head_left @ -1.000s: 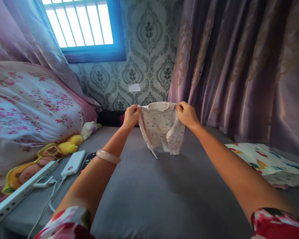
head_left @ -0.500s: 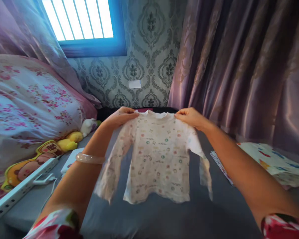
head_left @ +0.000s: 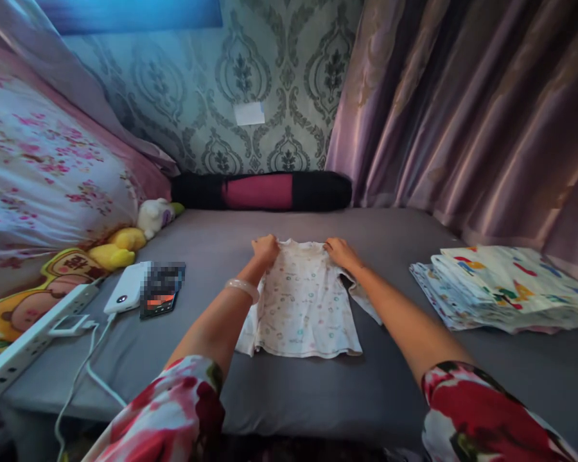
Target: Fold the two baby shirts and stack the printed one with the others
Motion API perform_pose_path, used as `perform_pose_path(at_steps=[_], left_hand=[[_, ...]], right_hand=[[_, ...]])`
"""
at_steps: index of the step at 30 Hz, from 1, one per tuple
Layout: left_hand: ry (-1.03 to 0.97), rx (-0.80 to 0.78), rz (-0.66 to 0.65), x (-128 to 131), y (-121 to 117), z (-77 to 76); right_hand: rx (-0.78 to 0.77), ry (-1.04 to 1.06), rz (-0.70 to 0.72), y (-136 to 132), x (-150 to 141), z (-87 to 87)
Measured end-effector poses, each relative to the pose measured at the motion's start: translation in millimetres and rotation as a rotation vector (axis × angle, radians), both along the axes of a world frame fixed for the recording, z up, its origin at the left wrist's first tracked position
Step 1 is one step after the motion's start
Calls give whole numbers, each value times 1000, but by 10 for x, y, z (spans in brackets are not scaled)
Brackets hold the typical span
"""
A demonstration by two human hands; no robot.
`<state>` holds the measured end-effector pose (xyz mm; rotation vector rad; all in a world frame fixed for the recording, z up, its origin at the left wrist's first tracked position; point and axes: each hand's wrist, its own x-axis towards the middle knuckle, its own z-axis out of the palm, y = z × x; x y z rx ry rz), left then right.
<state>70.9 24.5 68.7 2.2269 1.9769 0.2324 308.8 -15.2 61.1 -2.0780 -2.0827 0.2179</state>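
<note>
A small white long-sleeved shirt [head_left: 306,301] with a pale printed pattern lies spread on the grey bed sheet [head_left: 289,394], its collar toward the wall. My left hand [head_left: 266,249] is closed on its left shoulder, beside the collar. At the opposite shoulder, my right hand [head_left: 341,251] has its fingers closed on the cloth. One sleeve sticks out under my right forearm; the other lies partly hidden by my left arm.
Folded clothes [head_left: 505,289] are stacked at the right. To the left are a phone [head_left: 162,292], a white power bank [head_left: 125,289] with a cable, a power strip [head_left: 43,337] and plush toys [head_left: 154,217]. A black-and-pink bolster [head_left: 260,191] lies along the wall.
Both hands have lowered the shirt from hanging in the air onto the bed. My view has tilted down, bringing the phone, bolster and whole clothes stack into sight.
</note>
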Motion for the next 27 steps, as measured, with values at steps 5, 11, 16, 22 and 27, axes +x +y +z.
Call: perform_pose_path(at_steps=[5, 11, 16, 22, 27], left_hand=[[73, -42, -48, 79, 34, -139], [84, -72, -154, 83, 124, -253], [78, -42, -165, 88, 99, -305], [46, -6, -196, 62, 40, -384], [95, 60, -166, 9, 164, -398]], right_hand=[[-54, -97, 15, 59, -73, -129], [-58, -96, 156, 197, -161, -175], [-75, -74, 184, 256, -211, -228], [52, -79, 82, 178, -280, -348], [147, -101, 69, 242, -329, -342]])
